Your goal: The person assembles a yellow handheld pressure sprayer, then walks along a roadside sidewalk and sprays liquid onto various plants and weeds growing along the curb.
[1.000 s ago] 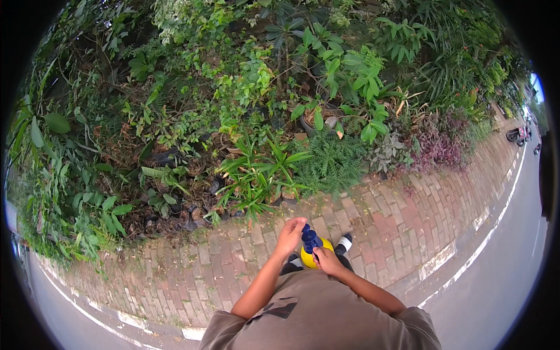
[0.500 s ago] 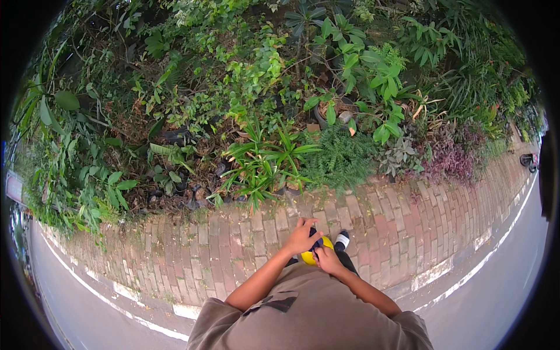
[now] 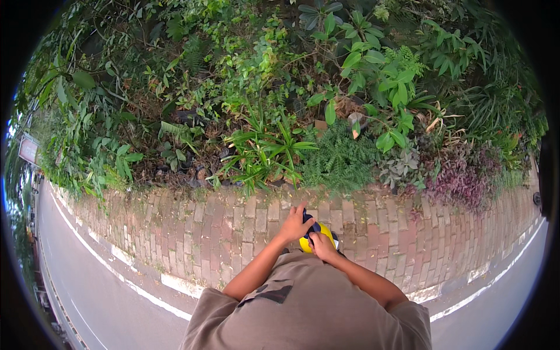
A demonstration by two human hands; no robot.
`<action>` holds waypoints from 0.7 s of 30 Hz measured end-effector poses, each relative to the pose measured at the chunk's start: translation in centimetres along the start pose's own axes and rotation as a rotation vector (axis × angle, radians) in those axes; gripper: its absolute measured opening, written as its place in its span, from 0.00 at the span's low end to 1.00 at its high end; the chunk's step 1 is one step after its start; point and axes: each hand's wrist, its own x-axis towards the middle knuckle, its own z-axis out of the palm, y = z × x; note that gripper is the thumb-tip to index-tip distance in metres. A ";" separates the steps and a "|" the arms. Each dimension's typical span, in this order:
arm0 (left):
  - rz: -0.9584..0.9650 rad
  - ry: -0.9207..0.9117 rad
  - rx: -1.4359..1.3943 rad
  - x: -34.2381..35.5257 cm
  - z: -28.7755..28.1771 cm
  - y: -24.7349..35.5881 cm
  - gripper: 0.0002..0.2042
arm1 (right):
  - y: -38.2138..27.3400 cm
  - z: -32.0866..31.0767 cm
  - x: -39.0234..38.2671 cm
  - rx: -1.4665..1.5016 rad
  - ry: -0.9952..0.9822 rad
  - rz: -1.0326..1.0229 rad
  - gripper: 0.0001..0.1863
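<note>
Below me is a yellow container (image 3: 304,244) with a dark blue top (image 3: 309,217), held in front of my shirt. My left hand (image 3: 293,224) lies over the left side of the blue top, fingers stretched upward and slightly apart. My right hand (image 3: 322,246) is closed on the lower part of the blue top, which looks like a handle. The container's bottom and my feet are mostly hidden behind the container, hands and shirt.
A brick pavement (image 3: 379,227) runs crosswise, bordered ahead by dense plants (image 3: 338,163), some potted. A white-painted curb (image 3: 181,284) and asphalt road (image 3: 105,286) curve behind me. A sign (image 3: 29,147) stands at the far left; a dark vehicle part (image 3: 538,199) shows at the far right edge.
The view has turned, with the plants shifting right. Both hands and the container appear higher in the picture. My left fingers have moved from the lid's tip to lie over the blue top.
</note>
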 end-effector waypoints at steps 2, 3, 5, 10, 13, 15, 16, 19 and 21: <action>0.005 0.057 0.027 0.4 2.0 1.2 0.40 | 2.0 -2.4 0.5 -0.078 -0.034 -0.089 0.17; -0.023 0.059 -0.012 0.4 3.0 1.8 0.40 | 3.1 -3.5 0.4 -0.123 -0.046 -0.145 0.18; -0.062 0.061 -0.075 0.8 4.2 3.8 0.41 | 2.4 -5.3 0.0 -0.027 -0.031 0.068 0.21; -0.120 0.144 -0.079 0.9 8.8 6.6 0.43 | 2.6 -8.9 -1.5 0.007 -0.069 0.151 0.24; -0.078 0.208 -0.055 0.4 10.5 7.7 0.44 | 4.0 -10.5 -1.6 -0.024 -0.122 0.095 0.25; -0.085 0.224 -0.064 -0.1 10.8 8.1 0.44 | 3.2 -11.3 -1.5 -0.028 -0.188 0.095 0.23; -0.111 0.211 -0.082 0.2 10.5 8.4 0.44 | 2.6 -11.5 -1.1 -0.008 -0.172 0.100 0.23; -0.171 0.209 -0.087 0.2 9.8 9.3 0.43 | 1.1 -12.0 -1.4 0.076 -0.173 0.147 0.21; -0.180 0.220 -0.075 -0.1 9.4 9.7 0.44 | 1.0 -12.2 -1.4 0.063 -0.229 0.098 0.20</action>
